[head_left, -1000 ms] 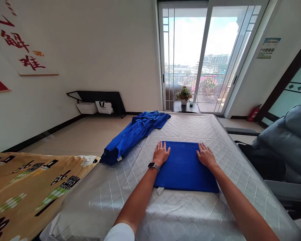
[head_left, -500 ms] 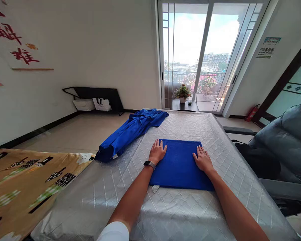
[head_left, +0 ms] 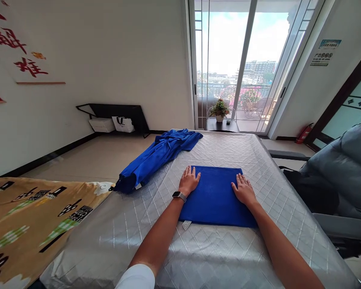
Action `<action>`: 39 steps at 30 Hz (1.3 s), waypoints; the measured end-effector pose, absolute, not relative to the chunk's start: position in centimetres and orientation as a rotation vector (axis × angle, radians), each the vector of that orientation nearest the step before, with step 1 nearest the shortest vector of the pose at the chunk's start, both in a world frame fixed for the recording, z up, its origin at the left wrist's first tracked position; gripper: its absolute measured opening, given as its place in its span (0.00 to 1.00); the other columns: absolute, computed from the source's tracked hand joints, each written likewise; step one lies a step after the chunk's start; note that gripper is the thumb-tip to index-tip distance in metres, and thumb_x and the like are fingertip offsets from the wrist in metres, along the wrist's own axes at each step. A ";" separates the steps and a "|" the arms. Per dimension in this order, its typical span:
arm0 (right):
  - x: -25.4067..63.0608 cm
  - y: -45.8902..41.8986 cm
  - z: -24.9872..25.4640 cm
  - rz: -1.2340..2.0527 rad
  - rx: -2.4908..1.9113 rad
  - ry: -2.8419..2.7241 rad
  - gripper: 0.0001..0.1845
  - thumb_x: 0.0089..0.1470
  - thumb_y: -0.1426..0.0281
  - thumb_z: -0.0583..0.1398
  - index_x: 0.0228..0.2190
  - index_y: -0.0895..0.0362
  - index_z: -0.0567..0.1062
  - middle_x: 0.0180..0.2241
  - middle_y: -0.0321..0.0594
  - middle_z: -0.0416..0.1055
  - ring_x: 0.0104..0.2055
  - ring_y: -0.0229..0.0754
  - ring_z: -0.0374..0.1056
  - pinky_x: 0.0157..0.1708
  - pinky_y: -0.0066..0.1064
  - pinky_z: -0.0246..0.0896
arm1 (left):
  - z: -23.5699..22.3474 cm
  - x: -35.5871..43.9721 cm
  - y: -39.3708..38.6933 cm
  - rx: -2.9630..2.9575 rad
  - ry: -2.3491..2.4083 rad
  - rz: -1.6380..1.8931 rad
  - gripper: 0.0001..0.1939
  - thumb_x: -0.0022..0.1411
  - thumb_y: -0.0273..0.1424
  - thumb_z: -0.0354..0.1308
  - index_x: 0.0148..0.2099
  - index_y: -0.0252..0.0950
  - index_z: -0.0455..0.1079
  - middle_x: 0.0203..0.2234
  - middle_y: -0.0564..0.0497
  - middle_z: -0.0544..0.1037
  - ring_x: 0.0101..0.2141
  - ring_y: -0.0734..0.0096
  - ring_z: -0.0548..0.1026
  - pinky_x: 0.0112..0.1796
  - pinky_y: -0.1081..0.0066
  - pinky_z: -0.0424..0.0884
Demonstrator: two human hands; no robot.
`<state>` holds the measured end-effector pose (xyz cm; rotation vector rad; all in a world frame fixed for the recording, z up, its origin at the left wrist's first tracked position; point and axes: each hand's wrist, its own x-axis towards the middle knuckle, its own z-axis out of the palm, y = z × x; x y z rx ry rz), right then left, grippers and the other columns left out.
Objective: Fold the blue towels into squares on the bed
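Observation:
A blue cloth folded into a flat, neat rectangle [head_left: 217, 196] lies in front of me on a quilted, silvery mattress cover [head_left: 144, 241]. My left hand [head_left: 189, 180] rests on its left edge near the far corner, fingers outstretched. On the opposite side my right hand [head_left: 243, 188] lies flat on the right edge, fingers spread a little. Neither hand grips the cloth. A small white tag [head_left: 186, 224] sticks out at its near left edge. Farther left, a loosely bunched blue garment [head_left: 161, 156] lies along the mattress edge.
A patterned tan blanket [head_left: 42, 224] is at the left. Beyond the mattress stands a small table with a potted plant [head_left: 219, 110] before the glass sliding door. A grey padded chair [head_left: 345, 172] borders the right side. A black rack [head_left: 117, 112] sits by the wall.
The view has shifted very slightly. Both hands stay in the same places on the folded blue cloth, which looks unchanged.

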<state>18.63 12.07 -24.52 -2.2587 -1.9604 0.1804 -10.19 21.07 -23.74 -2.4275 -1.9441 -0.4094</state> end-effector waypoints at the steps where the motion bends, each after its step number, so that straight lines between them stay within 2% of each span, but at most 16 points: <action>1: 18.6 12.1 -24.5 0.181 -2.259 -1.961 0.40 0.69 0.53 0.40 0.71 0.65 0.48 0.74 0.44 0.41 0.75 0.45 0.34 0.71 0.41 0.28 | -23.8 -10.2 21.1 -2.428 -1.941 -0.409 0.35 0.75 0.46 0.39 0.71 0.23 0.56 0.70 0.32 0.56 0.70 0.50 0.53 0.67 0.57 0.51; 17: 18.6 12.1 -24.3 0.219 -2.262 -1.959 0.40 0.69 0.53 0.39 0.71 0.65 0.47 0.74 0.45 0.39 0.75 0.45 0.33 0.71 0.41 0.28 | -24.1 -10.2 21.2 -2.414 -1.915 -0.441 0.35 0.75 0.46 0.40 0.71 0.24 0.57 0.69 0.32 0.59 0.69 0.49 0.55 0.66 0.55 0.54; 25: 18.6 12.1 -24.4 0.211 -2.265 -1.964 0.40 0.69 0.53 0.38 0.71 0.66 0.46 0.74 0.45 0.38 0.75 0.44 0.32 0.71 0.40 0.25 | -22.0 -9.6 20.0 -2.350 -1.762 -0.689 0.25 0.74 0.39 0.44 0.65 0.31 0.67 0.63 0.38 0.70 0.64 0.53 0.64 0.64 0.56 0.59; 29: 18.6 12.1 -24.5 0.203 -2.263 -1.961 0.40 0.69 0.53 0.38 0.71 0.66 0.46 0.74 0.45 0.39 0.75 0.45 0.32 0.71 0.41 0.26 | -21.4 -5.6 17.4 -2.625 -1.546 -0.654 0.23 0.75 0.40 0.46 0.63 0.34 0.69 0.61 0.41 0.73 0.62 0.58 0.68 0.62 0.60 0.63; 34: 18.7 12.1 -24.9 0.136 -2.267 -2.009 0.39 0.69 0.55 0.39 0.71 0.66 0.47 0.74 0.46 0.39 0.75 0.46 0.34 0.71 0.41 0.28 | -23.0 1.2 14.2 -2.875 -1.177 -0.636 0.27 0.75 0.44 0.44 0.65 0.34 0.67 0.63 0.40 0.70 0.64 0.57 0.66 0.64 0.58 0.61; 39: 18.8 12.0 -25.0 0.117 -2.259 -2.028 0.38 0.69 0.57 0.39 0.71 0.67 0.47 0.74 0.47 0.38 0.75 0.46 0.33 0.71 0.41 0.28 | -24.4 3.0 13.8 -2.886 -1.205 -0.579 0.29 0.75 0.45 0.42 0.69 0.36 0.62 0.67 0.38 0.64 0.67 0.54 0.60 0.64 0.52 0.59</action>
